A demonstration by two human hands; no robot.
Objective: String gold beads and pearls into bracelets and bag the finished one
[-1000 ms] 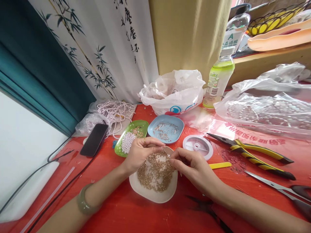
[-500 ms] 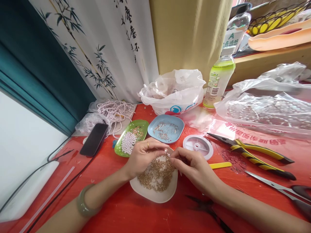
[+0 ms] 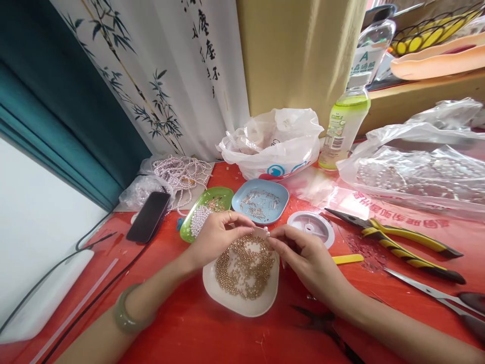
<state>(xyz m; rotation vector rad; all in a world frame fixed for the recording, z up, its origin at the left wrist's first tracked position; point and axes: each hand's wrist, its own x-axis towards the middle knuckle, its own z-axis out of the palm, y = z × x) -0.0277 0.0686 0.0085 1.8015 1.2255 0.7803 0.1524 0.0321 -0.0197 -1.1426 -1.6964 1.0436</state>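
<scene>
My right hand [image 3: 303, 250] pinches a small white pearl bead [image 3: 267, 231] between thumb and forefinger. To its left, my left hand [image 3: 222, 237] has thumb and forefinger closed; whatever lies between them is too small to make out. Both hands hover over the far part of a white dish [image 3: 242, 307] that holds many gold beads [image 3: 246, 270]. Behind my left hand stands a green dish [image 3: 223, 193] with white pearl beads [image 3: 199, 220] and small gold pieces. A blue dish [image 3: 261, 185] beyond the hands contains thin metal pins.
On the right lie yellow-black pliers [image 3: 394, 237], scissors [image 3: 428, 290], a yellow strip [image 3: 348, 259] and a white spool [image 3: 312, 228]. Dark pliers [image 3: 322, 321] rest near my right forearm. A phone [image 3: 148, 217], pearl strands [image 3: 180, 172], plastic bags [image 3: 273, 146] and a bottle [image 3: 343, 131] stand around.
My hands have moved apart: the left has shifted slightly left, and the right has drawn a little right with the pearl bead. The whole view has shifted slightly.
</scene>
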